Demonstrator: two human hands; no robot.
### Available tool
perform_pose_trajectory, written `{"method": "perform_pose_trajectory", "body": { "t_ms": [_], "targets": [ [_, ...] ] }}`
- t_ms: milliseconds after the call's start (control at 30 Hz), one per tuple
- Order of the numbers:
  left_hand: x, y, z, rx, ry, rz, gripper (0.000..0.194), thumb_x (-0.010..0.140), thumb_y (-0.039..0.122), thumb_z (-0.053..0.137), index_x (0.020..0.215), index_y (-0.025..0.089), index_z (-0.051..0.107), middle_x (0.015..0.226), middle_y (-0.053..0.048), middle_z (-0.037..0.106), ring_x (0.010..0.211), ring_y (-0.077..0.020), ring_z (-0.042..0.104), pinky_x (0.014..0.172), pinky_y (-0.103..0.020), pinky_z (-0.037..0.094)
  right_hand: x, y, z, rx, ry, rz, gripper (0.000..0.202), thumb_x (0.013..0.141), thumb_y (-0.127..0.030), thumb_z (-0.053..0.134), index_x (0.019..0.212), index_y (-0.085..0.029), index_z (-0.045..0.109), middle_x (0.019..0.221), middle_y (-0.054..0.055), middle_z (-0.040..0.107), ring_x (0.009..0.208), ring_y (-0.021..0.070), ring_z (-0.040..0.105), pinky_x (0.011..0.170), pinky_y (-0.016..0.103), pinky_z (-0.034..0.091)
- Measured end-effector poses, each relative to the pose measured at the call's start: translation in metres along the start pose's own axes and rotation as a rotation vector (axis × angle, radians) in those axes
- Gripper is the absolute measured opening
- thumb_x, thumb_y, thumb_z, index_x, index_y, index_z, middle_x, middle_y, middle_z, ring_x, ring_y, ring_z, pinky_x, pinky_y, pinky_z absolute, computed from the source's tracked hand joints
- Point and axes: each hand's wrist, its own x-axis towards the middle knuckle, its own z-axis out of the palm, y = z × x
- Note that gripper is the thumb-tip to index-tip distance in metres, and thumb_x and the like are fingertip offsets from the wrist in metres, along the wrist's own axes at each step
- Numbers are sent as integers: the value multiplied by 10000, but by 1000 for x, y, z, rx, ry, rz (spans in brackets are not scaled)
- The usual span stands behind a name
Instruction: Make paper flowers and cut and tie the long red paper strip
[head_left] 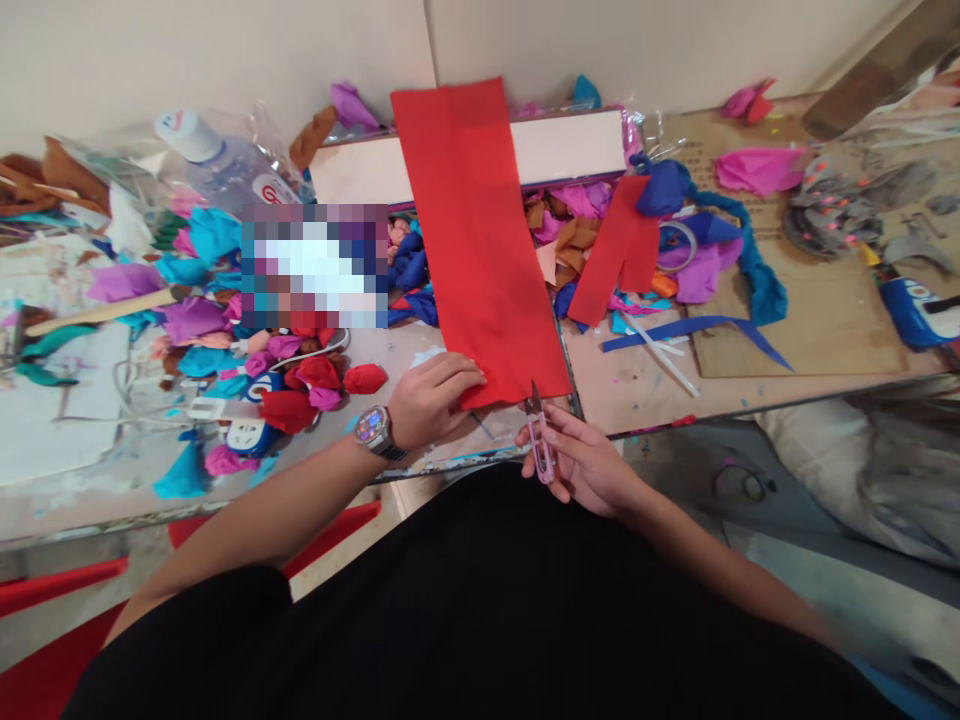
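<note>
A long red fabric strip [476, 230] runs from the back of the table to its front edge, with a faint crease along it. My left hand [435, 395], a watch on its wrist, has its fingers closed at the strip's near left corner; the thumb is mostly hidden. My right hand [581, 455] grips pink-handled thread snips [541, 450] at the table's front edge. Their dark blades point away from me, and the tips overlap the strip's near edge. Whether the blades touch the cloth I cannot tell.
Heaps of coloured fabric scraps [195, 320] cover the left. A clear bottle [225, 165] stands at the back. Smaller red pieces [611, 250] and a blue strip [690, 328] lie right, beside a cardboard sheet [817, 330]. A power strip [251, 425] with a cable sits front left.
</note>
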Motion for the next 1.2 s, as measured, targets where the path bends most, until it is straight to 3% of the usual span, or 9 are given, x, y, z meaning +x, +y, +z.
{"method": "perform_pose_trajectory", "body": {
  "t_ms": [167, 533, 933, 1200],
  "targets": [
    [0, 1, 0, -17, -7, -19, 248, 991, 321, 700, 1218, 224, 714, 1121, -126, 798, 1082, -262, 778, 947, -429, 666, 2, 2, 1, -29, 10, 14, 408, 931, -425, 847, 1234, -225, 661, 1033, 43, 737, 715, 168, 781, 340, 158, 488],
    [5, 3, -1, -8, 25, 34, 253, 983, 328, 729, 1206, 208, 714, 1085, -124, 798, 1051, -257, 780, 923, -413, 674, 1, -1, 6, -26, -29, 58, 457, 939, -402, 840, 1314, -195, 681, 942, 21, 677, 668, 135, 720, 321, 147, 396],
    [3, 3, 0, -27, 11, 23, 223, 995, 356, 720, 1172, 222, 729, 1085, -122, 804, 1050, -254, 789, 929, -412, 676, 6, 1, 5, -34, -63, 42, 379, 939, -428, 841, 1202, -195, 697, 909, -1, 619, 625, 83, 637, 367, 123, 241],
    [1, 2, 3, -36, 30, 39, 292, 999, 442, 726, 1190, 222, 723, 1084, -126, 801, 1052, -261, 786, 926, -419, 670, 7, -3, 9, -28, -32, 70, 415, 931, -475, 841, 1185, -185, 687, 930, 18, 664, 635, 108, 677, 338, 135, 270]
  ]
}}
